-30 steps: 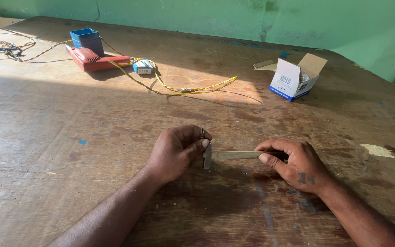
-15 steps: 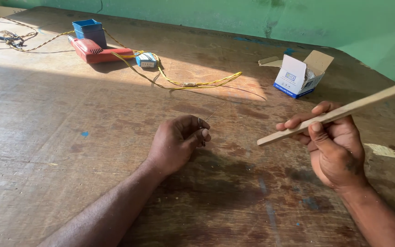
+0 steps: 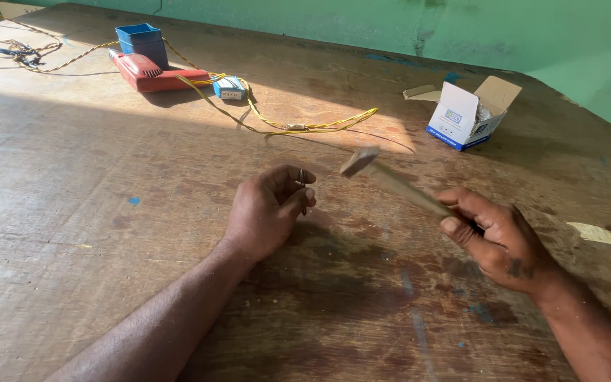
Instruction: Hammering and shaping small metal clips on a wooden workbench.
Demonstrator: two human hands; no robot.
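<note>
His left hand [image 3: 266,212] rests on the desk [image 3: 107,191], grip pinching a small metal piece [image 3: 302,177] upright. The right hand [image 3: 503,240] hovers, grip closed round a wooden stick [image 3: 390,180] angled towards that piece.

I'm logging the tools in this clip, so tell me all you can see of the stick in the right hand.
The wooden stick is pale, flat and slim, motion-blurred. The right hand grips one end; the free end slants up and left toward the left hand, clear of the wooden table. Nothing else touches it.
</note>
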